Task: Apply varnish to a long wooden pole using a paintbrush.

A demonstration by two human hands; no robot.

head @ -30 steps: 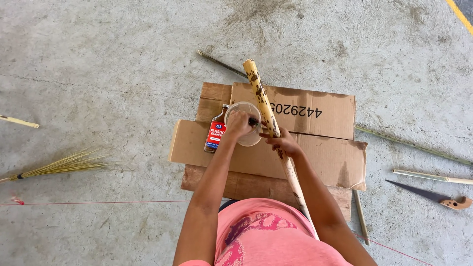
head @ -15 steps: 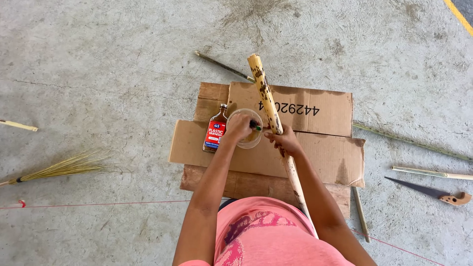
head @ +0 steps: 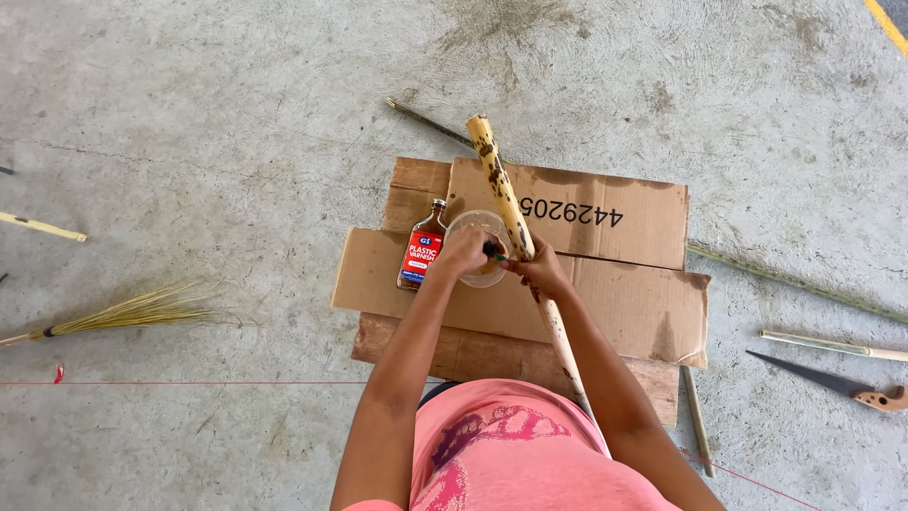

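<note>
Here, mottled bamboo pole (head: 506, 203) in right hand (head: 541, 274), perhaps a brush in left hand (head: 463, 252).

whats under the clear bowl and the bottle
Flattened cardboard sheets lie under the clear bowl and small bottle, wooden boards showing beneath. The left hand hides the bowl's near side.

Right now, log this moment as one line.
left hand: holds small brush over clear cup | right hand: grips bamboo pole | varnish bottle beside cup | all on cardboard
</note>
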